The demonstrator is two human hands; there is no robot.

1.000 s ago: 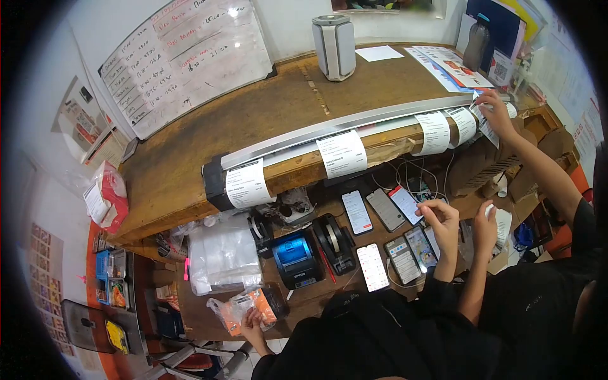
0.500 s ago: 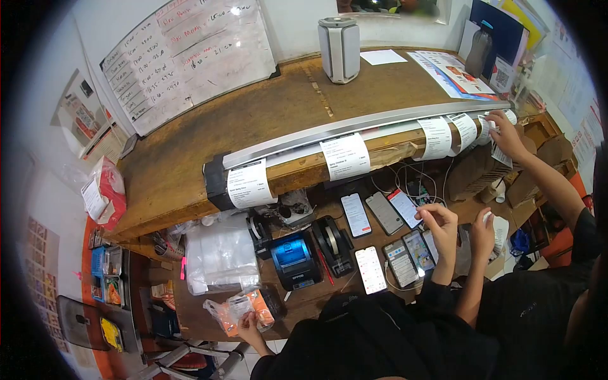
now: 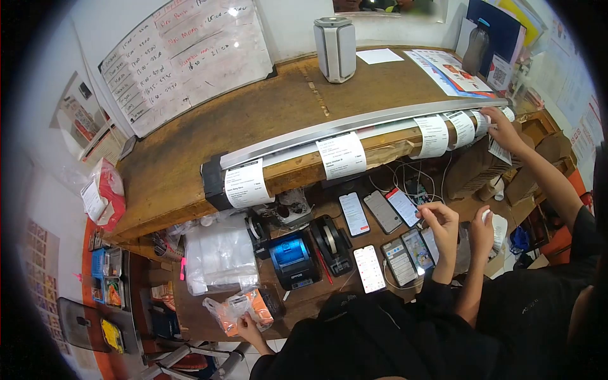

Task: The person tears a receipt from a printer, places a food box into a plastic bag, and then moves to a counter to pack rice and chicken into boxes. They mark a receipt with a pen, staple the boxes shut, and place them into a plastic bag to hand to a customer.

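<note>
Apparently plastic-wrapped, orange-and-white package

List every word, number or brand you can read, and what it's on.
"21:00", whiteboard
"Spicy Chicken", second receipt from the left
"EPPOS", probably, blue-topped printer
Too small or blurred: other receipts, phone screens, posters, most whiteboard writing.

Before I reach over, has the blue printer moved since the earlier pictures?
No, the blue printer still sits just left of the black tape dispenser, the gap unchanged.
</note>
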